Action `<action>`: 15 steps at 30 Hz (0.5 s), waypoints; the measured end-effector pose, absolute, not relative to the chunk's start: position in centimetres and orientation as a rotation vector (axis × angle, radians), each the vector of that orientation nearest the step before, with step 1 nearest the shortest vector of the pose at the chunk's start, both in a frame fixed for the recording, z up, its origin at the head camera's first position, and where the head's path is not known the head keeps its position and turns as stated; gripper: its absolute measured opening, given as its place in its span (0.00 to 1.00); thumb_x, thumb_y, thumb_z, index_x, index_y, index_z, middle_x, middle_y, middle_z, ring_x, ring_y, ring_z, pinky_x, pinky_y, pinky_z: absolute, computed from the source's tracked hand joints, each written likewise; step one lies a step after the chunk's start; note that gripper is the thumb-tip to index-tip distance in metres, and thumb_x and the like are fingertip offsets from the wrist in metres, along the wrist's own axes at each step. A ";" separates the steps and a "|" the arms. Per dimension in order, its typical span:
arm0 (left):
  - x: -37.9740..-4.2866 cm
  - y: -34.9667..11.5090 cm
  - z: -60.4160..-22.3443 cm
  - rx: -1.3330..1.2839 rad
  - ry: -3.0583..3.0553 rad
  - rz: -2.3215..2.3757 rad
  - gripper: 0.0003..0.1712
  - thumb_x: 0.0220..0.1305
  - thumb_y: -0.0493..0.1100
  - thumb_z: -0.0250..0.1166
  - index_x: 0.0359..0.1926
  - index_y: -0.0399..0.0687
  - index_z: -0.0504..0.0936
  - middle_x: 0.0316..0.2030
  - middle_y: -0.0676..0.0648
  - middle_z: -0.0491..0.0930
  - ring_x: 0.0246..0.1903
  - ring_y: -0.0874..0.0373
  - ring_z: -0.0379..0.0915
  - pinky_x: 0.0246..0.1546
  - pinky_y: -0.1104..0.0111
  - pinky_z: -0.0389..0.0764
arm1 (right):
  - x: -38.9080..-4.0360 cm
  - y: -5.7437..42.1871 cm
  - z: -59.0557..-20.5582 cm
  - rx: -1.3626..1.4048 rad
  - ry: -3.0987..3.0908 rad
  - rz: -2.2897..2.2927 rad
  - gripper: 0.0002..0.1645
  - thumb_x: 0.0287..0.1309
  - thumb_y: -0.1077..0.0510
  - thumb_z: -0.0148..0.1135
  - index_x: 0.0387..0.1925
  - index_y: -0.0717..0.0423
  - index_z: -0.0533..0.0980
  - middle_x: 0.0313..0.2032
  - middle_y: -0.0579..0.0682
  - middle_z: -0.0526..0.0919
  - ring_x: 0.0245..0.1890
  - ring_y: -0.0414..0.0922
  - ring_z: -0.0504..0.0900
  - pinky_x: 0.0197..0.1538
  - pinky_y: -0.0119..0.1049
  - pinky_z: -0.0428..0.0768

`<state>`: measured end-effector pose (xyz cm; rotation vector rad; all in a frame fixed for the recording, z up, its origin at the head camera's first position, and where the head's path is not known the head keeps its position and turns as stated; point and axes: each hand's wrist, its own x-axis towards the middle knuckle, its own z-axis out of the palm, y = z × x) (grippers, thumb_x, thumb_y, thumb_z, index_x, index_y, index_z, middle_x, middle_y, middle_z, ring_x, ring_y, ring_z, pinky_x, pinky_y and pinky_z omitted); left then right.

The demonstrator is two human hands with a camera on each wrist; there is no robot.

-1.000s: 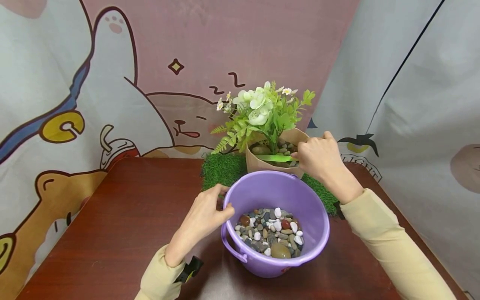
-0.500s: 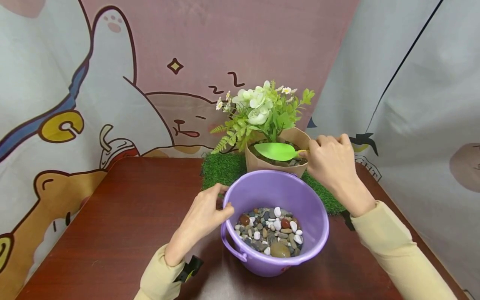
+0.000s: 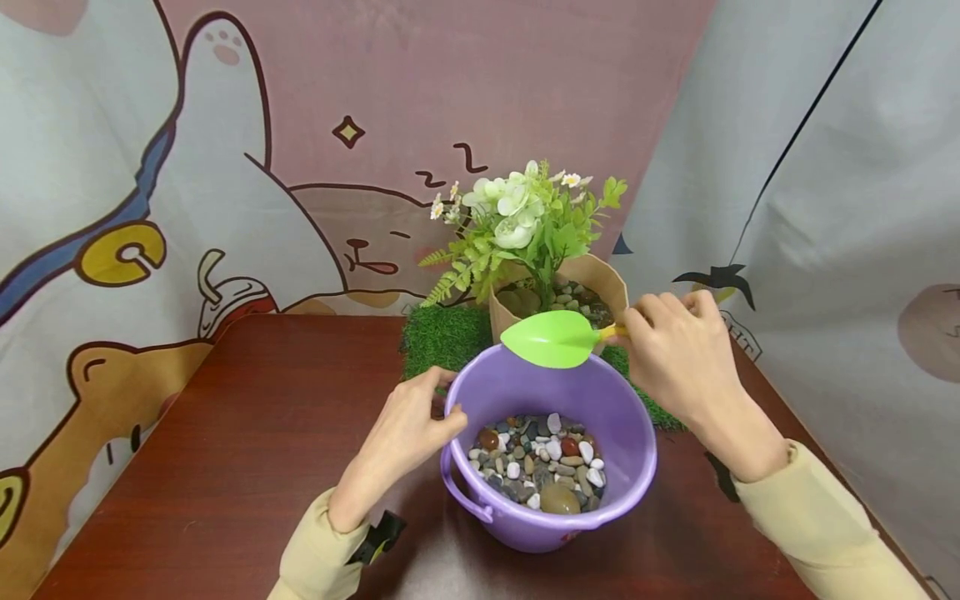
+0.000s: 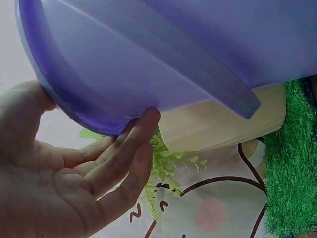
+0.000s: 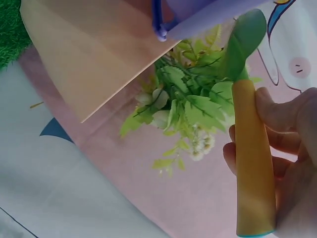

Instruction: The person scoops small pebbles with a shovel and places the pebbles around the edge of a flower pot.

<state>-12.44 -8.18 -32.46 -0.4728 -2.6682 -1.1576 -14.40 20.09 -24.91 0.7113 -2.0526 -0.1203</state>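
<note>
A purple bucket [image 3: 528, 533] stands on the table, with pebbles [image 3: 536, 467] covering its bottom. My left hand [image 3: 405, 429] holds the bucket's left rim; in the left wrist view the thumb lies at the edge and bent fingertips touch the outer wall. My right hand [image 3: 682, 358] grips the orange-yellow handle [image 5: 253, 163] of a small garden trowel. The trowel's leaf-shaped green blade [image 3: 551, 339] points left and overlaps the bucket's far rim in the head view. Behind it is a beige plant pot [image 3: 600, 271] with stones inside.
Leafy greenery with white flowers [image 3: 517, 217] rises from the pot. Pot and bucket overlap a green artificial grass mat [image 3: 450, 337]. The bucket's purple handle [image 3: 467, 496] hangs down at its left. Cartoon-printed cloth [image 3: 525, 83] hangs behind the brown table [image 3: 285, 433].
My right hand has lifted the trowel out of the pot and brought it toward the bucket, slightly right and nearer me. My left hand has stayed on the rim.
</note>
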 end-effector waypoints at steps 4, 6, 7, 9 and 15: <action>-12.4 -8.2 -32.4 -0.476 -2.663 -1.148 0.21 0.45 0.42 0.61 0.44 0.45 0.78 0.35 0.50 0.82 0.28 0.66 0.77 0.30 0.72 0.73 | -13.9 19.9 -25.3 0.797 -2.059 -0.159 0.13 0.49 0.54 0.58 0.21 0.62 0.76 0.22 0.55 0.78 0.22 0.51 0.72 0.33 0.46 0.64; -12.4 -8.2 -32.4 -0.478 -2.664 -1.147 0.21 0.45 0.42 0.61 0.45 0.45 0.78 0.35 0.50 0.82 0.28 0.67 0.77 0.30 0.72 0.73 | -13.8 19.8 -25.6 0.845 -2.071 -0.182 0.14 0.49 0.53 0.57 0.21 0.61 0.75 0.22 0.54 0.77 0.23 0.51 0.73 0.33 0.45 0.64; -12.4 -8.2 -32.4 -0.477 -2.664 -1.148 0.21 0.45 0.42 0.61 0.45 0.45 0.78 0.35 0.50 0.82 0.27 0.67 0.77 0.30 0.72 0.73 | -13.8 19.7 -25.7 0.872 -2.073 -0.189 0.13 0.49 0.53 0.57 0.21 0.61 0.75 0.22 0.54 0.77 0.23 0.51 0.73 0.33 0.45 0.64; -12.4 -8.2 -32.4 -0.478 -2.663 -1.151 0.21 0.45 0.42 0.61 0.45 0.45 0.78 0.35 0.50 0.82 0.27 0.67 0.77 0.30 0.73 0.73 | -13.9 19.5 -26.2 0.929 -2.066 -0.201 0.14 0.49 0.53 0.56 0.19 0.60 0.73 0.21 0.53 0.76 0.23 0.51 0.72 0.32 0.44 0.64; -12.4 -8.2 -32.4 -0.472 -2.667 -1.160 0.20 0.45 0.42 0.61 0.44 0.45 0.78 0.34 0.50 0.83 0.27 0.67 0.77 0.29 0.73 0.73 | -14.3 18.7 -28.0 1.062 -2.088 -0.304 0.17 0.53 0.54 0.42 0.17 0.59 0.69 0.20 0.53 0.71 0.24 0.50 0.70 0.32 0.43 0.62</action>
